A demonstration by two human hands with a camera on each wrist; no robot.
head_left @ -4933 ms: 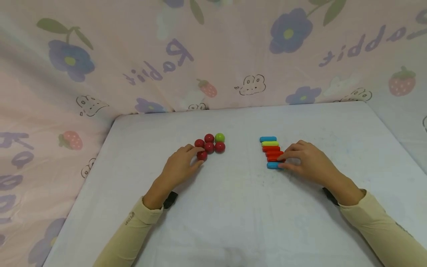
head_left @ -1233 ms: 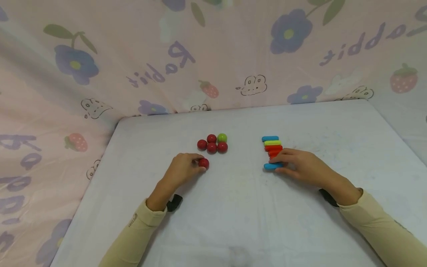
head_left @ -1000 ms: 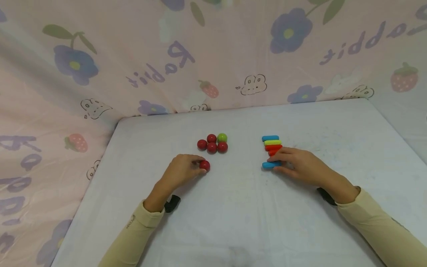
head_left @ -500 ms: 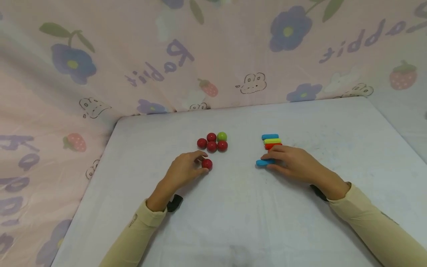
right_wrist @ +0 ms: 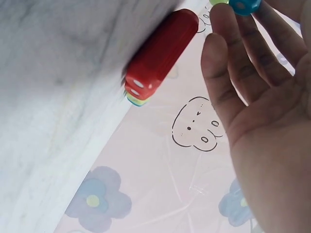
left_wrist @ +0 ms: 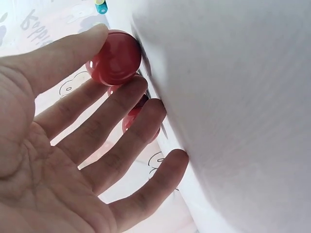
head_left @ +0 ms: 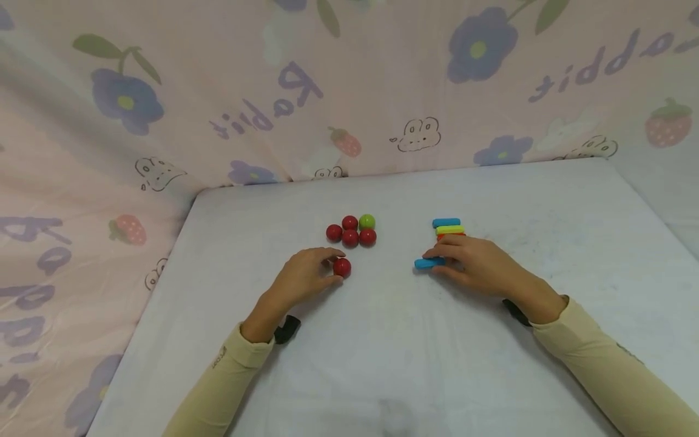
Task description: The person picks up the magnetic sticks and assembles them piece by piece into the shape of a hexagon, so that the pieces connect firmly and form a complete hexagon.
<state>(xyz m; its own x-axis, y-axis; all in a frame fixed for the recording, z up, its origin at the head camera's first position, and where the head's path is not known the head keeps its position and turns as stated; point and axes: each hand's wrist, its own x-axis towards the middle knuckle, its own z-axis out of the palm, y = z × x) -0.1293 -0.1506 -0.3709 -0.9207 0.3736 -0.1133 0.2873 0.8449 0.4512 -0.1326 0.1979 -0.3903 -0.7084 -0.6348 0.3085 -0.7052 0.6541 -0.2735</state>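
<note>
Head view looks down across the table (head_left: pixel 382 340); nearer, left wrist shares the balls (left_wrist: pixel 116 57), right the sticks (right_wrist: pixel 163 53).

"Rabbit" (head_left: pixel 256 115) twice, "Koppi" (left_wrist: pixel 35 29) on pink cloth (head_left: pixel 371 79).

Left hand (head_left: pixel 299 278) round the nearest red ball (head_left: pixel 343 267), right hand (head_left: pixel 483 264) round the nearer blue stick (head_left: pixel 423 264).

Six balls (head_left: pixel 350 238), at least four sticks (head_left: pixel 450 230)
</note>
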